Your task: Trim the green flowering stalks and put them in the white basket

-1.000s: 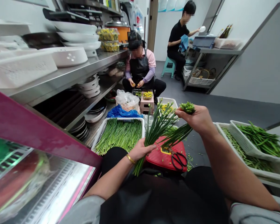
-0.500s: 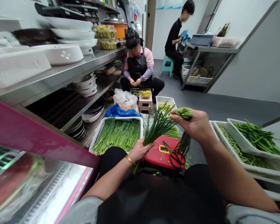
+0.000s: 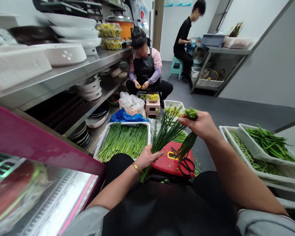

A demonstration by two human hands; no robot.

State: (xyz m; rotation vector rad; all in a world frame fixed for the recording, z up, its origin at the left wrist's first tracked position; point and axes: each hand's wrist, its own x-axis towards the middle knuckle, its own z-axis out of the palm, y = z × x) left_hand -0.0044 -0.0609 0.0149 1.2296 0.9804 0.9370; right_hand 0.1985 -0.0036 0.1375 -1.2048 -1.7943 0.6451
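Note:
My left hand (image 3: 148, 158), with a gold bangle at the wrist, is closed round a bunch of flowering chives (image 3: 162, 134) whose budded tips fan up and to the right. Just right of those tips, my right hand (image 3: 202, 124) grips a second chive bunch (image 3: 188, 142) near its buds; its stems hang down over a red box (image 3: 162, 161). On that box lie black-handled scissors (image 3: 186, 166), their blades partly hidden by the hanging stems. Beyond my left hand, a white basket (image 3: 149, 136) holds many long green stems laid side by side.
Stacked white baskets (image 3: 250, 164) with green beans and other green pods stand at right. A steel shelf (image 3: 95, 67) with dishes runs along the left. Ahead, a person (image 3: 145, 65) handles yellow flowers behind a pink stool (image 3: 152, 109). Another person (image 3: 184, 36) sits farther back.
My right hand has shifted slightly left and down, closer to the left bunch's tips, and its hanging stems have swung left. The farther person's blue cloth is lower.

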